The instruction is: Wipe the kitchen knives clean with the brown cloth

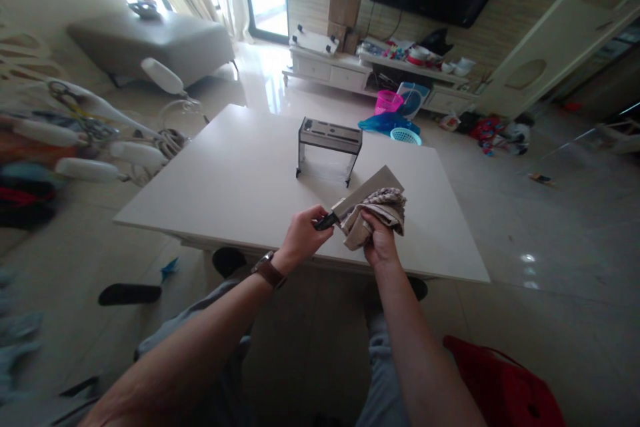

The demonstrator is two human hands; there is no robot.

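My left hand (306,235) is closed around the black handle of a cleaver (376,181), whose broad metal blade points away to the right. In my right hand (381,240) is a bunched, patterned beige cloth (369,219), which lies against the lower side of the blade and covers part of it. Both hands are above the near edge of a white table (225,180). Beyond the blade a knife block (330,137) with a slotted top and clear sides stands on the table.
Past the far table edge are a light blue basket (405,137), a blue plastic bag (383,123) and a pink basket (387,101). White chair-like parts (135,153) crowd the left side. A red object (505,380) is at lower right.
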